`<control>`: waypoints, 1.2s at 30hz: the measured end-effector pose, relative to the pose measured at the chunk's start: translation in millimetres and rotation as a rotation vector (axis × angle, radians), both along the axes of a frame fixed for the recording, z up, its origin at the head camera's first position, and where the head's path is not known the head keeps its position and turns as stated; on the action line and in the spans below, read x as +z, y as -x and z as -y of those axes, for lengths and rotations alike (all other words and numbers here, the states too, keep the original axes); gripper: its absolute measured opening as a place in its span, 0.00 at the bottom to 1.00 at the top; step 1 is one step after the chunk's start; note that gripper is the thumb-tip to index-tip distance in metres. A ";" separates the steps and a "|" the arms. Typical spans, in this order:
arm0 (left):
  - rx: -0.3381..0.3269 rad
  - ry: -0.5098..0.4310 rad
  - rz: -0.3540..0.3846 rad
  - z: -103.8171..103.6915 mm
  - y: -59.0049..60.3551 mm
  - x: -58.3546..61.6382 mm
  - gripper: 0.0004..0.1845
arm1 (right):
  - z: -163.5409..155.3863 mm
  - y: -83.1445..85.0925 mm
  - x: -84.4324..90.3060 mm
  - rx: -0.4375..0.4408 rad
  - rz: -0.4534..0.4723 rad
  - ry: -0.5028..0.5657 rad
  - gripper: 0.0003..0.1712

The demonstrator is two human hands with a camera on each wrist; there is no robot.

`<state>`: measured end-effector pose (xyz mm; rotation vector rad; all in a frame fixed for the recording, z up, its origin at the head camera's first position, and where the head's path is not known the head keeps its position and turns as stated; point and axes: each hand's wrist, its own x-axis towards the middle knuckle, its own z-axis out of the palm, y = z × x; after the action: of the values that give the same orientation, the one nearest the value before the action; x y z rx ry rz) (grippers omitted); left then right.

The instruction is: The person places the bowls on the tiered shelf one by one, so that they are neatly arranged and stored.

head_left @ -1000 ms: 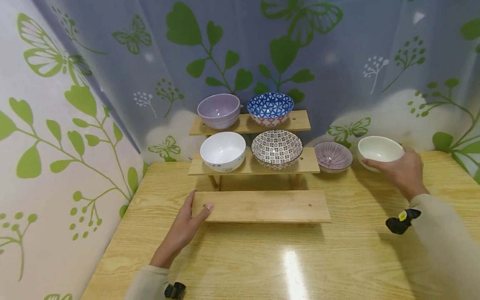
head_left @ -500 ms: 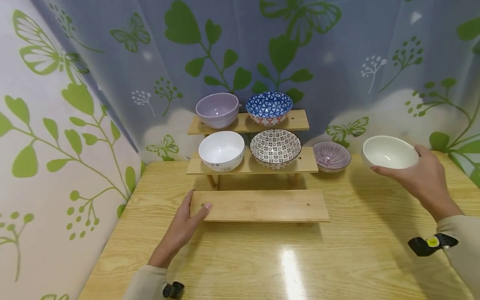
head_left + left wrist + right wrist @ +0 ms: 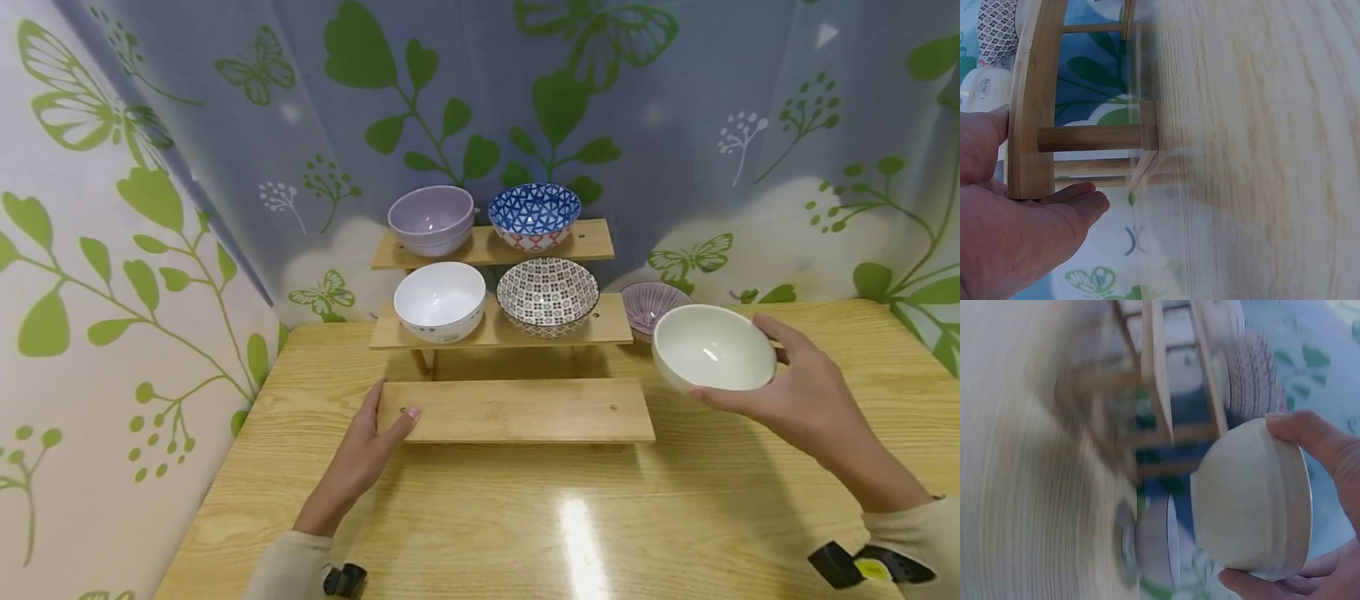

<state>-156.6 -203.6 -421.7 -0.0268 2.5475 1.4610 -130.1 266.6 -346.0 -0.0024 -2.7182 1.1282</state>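
Note:
A plain cream bowl [image 3: 712, 346] is held above the table by my right hand [image 3: 802, 400], thumb on the near side and fingers round the far rim. In the right wrist view the same bowl [image 3: 1250, 500] shows its outer wall and foot, lifted off the table. My left hand [image 3: 360, 458] grips the left end of the lowest board [image 3: 517, 411] of a three-step wooden stand, thumb on top. From the left wrist view, its fingers [image 3: 1079, 206] reach under that board's end [image 3: 1032, 162]. Nothing stands on the lowest board.
A white bowl [image 3: 440, 302] and a brown-patterned bowl [image 3: 548, 297] sit on the middle step. Above them are a lilac bowl [image 3: 431, 220] and a blue-patterned bowl [image 3: 534, 217]. A purple striped bowl [image 3: 648, 307] stands on the table [image 3: 480, 517], partly behind the cream bowl.
My right hand has lifted the cream bowl off the table, then brought it left and nearer, in front of the purple striped bowl. The left hand has kept its grip on the board.

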 end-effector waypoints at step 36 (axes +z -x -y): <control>-0.006 0.023 -0.056 -0.8 -1.9 1.2 0.51 | 203.2 6.7 -13.9 0.393 -0.036 0.100 0.68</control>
<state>-154.7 -202.8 -420.5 0.0179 2.6060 1.4505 -136.8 63.4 -359.8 0.5539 -2.6970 1.3441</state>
